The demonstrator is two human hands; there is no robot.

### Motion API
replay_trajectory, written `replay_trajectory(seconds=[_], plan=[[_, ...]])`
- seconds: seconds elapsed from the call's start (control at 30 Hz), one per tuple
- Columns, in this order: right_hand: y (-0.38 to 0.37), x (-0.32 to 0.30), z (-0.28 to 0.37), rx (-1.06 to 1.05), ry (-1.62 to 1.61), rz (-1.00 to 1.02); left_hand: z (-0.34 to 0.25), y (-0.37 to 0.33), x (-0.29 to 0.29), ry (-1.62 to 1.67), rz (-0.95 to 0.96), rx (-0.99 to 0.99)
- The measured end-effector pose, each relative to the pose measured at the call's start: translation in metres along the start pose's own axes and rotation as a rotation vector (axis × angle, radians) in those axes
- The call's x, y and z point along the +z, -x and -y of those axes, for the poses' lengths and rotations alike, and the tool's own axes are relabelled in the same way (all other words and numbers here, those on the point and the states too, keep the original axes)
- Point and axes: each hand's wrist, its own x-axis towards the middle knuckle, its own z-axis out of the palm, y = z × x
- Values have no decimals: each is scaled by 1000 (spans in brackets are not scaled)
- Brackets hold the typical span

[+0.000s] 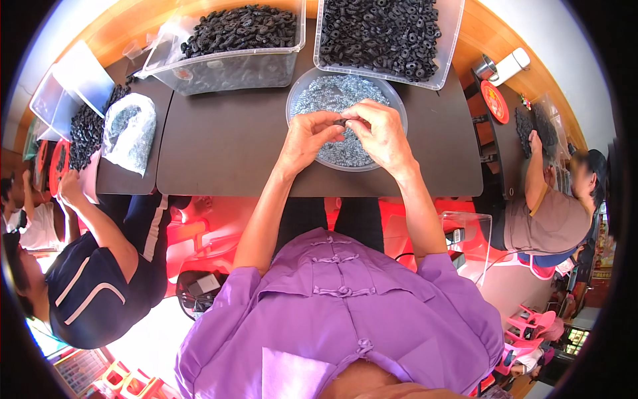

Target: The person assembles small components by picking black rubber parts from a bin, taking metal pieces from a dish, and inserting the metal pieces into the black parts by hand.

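My left hand [309, 137] and my right hand [380, 136] meet above a round clear tub [401, 110]. Between their fingertips they pinch a small black plastic part [341, 122], mostly covered by the fingers. Many small silvery metal pieces [339, 93] fill the tub beneath. Behind it, a clear bin [453, 40] holds a heap of black ring-shaped parts [379, 36]. Another clear bin [239, 74], farther left, is piled with dark elongated parts [239, 30].
The dark brown table [226, 133] has its near edge before my body. On the left stand a bag of parts [129, 136] and a black heap [86, 133], beside a person in dark clothes [100, 286]. A person in brown [551, 219] works at the right table.
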Motion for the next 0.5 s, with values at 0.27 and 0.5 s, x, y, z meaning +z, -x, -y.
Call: replay_trajectory(seconds=[0.27,0.5], plan=[[2,3,-7,52,58,33,-11,3,3,-219,39,25],[-1,6,-6,73,32,43,-10,4,4,-294,16,58]])
